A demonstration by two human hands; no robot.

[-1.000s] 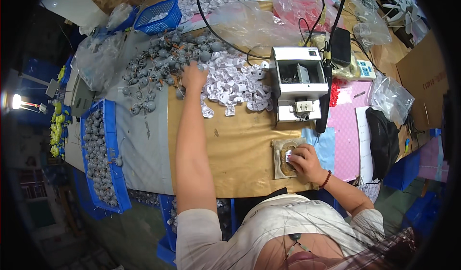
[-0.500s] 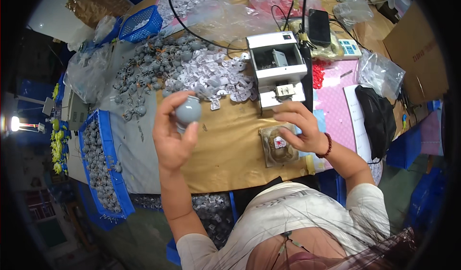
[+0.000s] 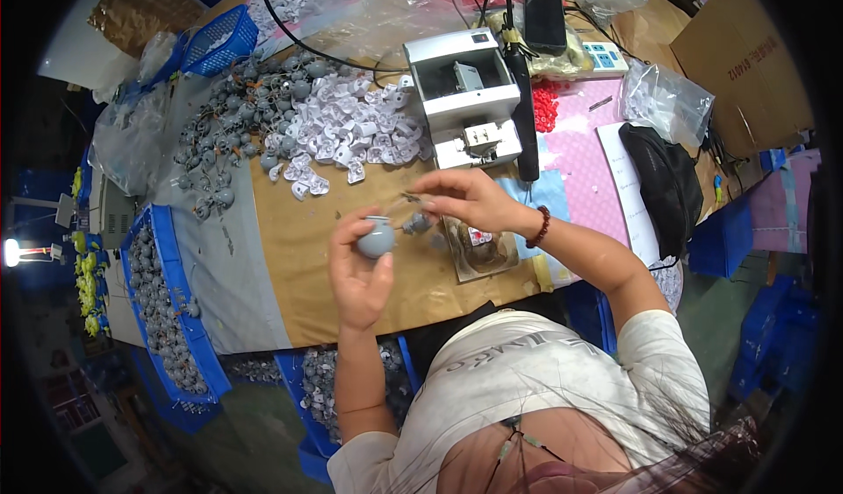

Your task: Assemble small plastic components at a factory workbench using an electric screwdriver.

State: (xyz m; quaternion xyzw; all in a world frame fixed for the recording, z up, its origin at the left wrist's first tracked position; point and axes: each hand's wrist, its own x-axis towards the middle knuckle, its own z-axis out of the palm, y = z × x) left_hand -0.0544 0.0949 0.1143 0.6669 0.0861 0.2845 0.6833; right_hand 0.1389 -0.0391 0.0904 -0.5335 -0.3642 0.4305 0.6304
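A round grey plastic shell (image 3: 376,240) is gripped between the thumb and fingers of my left hand (image 3: 356,285), over the brown work surface. Just to its right, my right hand (image 3: 481,202) pinches thin wires by the fingertips. A small grey part (image 3: 416,223) hangs under these fingers, close beside the shell; I cannot tell whether wires join the two. Below my right hand lies a square block fixture (image 3: 486,266) with a small white-and-red piece (image 3: 479,237) on it.
A white press-like machine (image 3: 465,94) stands beyond my hands. White plastic parts (image 3: 351,125) are heaped to its left, next to wired grey balls (image 3: 237,112). A blue crate (image 3: 195,336) of grey parts sits at far left. Red pieces (image 3: 544,106) and a black bag (image 3: 660,191) lie right.
My left hand has moved right and nearer with the grey shell. My right hand has moved left to meet it and now holds wires. The whole view has shifted slightly.
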